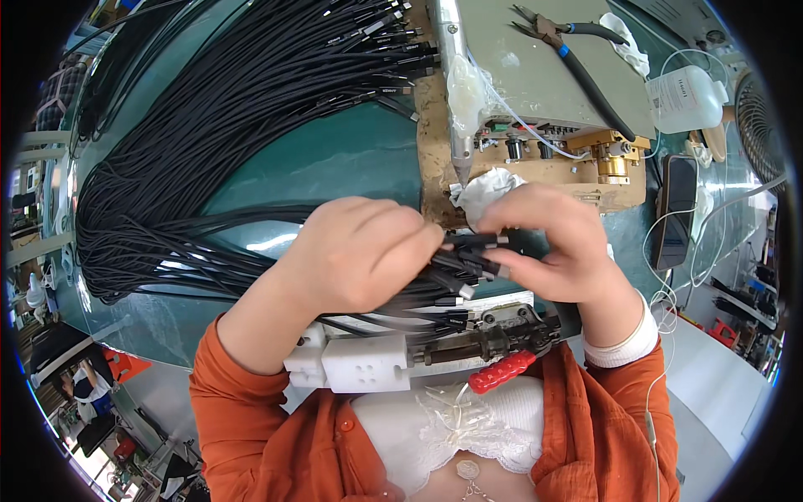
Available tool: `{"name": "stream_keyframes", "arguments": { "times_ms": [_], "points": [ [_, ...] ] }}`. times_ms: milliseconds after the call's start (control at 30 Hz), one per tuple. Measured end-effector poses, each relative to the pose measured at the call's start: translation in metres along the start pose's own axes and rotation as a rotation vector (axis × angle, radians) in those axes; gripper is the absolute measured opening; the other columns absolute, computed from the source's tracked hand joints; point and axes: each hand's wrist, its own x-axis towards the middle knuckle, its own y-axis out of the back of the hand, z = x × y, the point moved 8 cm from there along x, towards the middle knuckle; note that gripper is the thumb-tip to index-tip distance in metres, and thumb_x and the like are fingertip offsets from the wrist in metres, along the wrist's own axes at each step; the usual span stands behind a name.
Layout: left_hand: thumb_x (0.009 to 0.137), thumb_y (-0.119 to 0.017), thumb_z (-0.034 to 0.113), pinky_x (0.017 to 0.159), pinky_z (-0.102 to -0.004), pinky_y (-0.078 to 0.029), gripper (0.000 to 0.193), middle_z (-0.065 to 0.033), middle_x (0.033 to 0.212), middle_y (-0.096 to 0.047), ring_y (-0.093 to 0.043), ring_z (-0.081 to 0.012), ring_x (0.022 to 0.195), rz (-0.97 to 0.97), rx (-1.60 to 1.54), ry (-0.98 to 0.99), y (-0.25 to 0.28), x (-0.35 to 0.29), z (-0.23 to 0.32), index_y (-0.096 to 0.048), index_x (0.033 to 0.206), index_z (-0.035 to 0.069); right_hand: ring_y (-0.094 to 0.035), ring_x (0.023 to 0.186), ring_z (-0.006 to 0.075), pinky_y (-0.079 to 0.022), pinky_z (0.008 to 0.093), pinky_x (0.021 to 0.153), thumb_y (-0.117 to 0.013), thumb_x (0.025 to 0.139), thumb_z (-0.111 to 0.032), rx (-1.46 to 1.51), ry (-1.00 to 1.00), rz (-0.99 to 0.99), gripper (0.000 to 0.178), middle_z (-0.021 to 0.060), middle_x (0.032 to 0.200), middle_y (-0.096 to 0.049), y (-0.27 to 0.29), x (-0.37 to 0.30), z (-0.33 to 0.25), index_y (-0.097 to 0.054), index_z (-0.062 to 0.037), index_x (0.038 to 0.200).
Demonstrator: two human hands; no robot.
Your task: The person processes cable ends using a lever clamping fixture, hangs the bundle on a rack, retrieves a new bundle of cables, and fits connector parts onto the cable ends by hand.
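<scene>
My left hand (360, 255) is closed around a bunch of black cables, whose connector ends (467, 261) stick out to its right. Thumb and fingers spread apart, my right hand (562, 241) is held at those ends, partly around them; whether it touches them is hard to tell. Below both hands lies a metal clamp fixture with a red handle (502, 371) and a white plastic block (365, 365). A few more cable ends (452, 321) rest by the fixture. From my left hand the cables run left into a large looped bundle (167, 159).
A pointed metal nozzle (462, 155) stands above a crumpled white tissue (488, 191). Behind are a grey box (544, 92) with knobs, black-handled pliers (585, 79) and a brass fitting (613, 157). At right are a white bottle (687, 99), a phone (676, 209) and a fan (757, 125).
</scene>
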Motion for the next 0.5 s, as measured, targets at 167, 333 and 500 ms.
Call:
{"name": "stream_keyframes", "arguments": {
  "times_ms": [167,333,500],
  "points": [
    [0.058,-0.066,0.007,0.044,-0.0283,-0.042,0.025,-0.0069,0.067,-0.053,-0.055,-0.0198,0.052,-0.002,0.039,-0.063,-0.001,0.001,0.014,-0.061,0.08,-0.003,-0.063,0.072,0.026,-0.05,0.0316,0.062,-0.071,0.068,0.002,0.044,-0.028,-0.075,0.017,0.0106,0.08,-0.063,-0.011,-0.004,0.001,-0.061,-0.0013,0.081],
    [0.056,-0.066,0.008,0.048,-0.0294,-0.044,0.026,-0.0067,0.07,-0.053,-0.057,-0.0204,0.056,-0.108,-0.065,-0.023,-0.009,0.0,0.012,-0.062,0.08,-0.002,-0.062,0.068,0.0255,-0.05,0.0308,0.059,-0.07,0.068,0.003,0.094,-0.013,-0.107,0.017,0.0106,0.079,-0.063,-0.021,-0.003,0.001,-0.061,-0.0009,0.082],
    [0.056,-0.069,0.011,0.046,-0.0296,-0.042,0.031,-0.0061,0.069,-0.053,-0.055,-0.022,0.054,-0.087,-0.085,0.052,-0.008,-0.001,0.0,-0.063,0.084,0.001,-0.061,0.066,0.0235,-0.049,0.03,0.059,-0.071,0.068,0.003,0.139,-0.09,-0.088,0.016,0.0092,0.076,-0.062,-0.012,-0.003,0.01,-0.062,-0.001,0.082]
  ]
}}
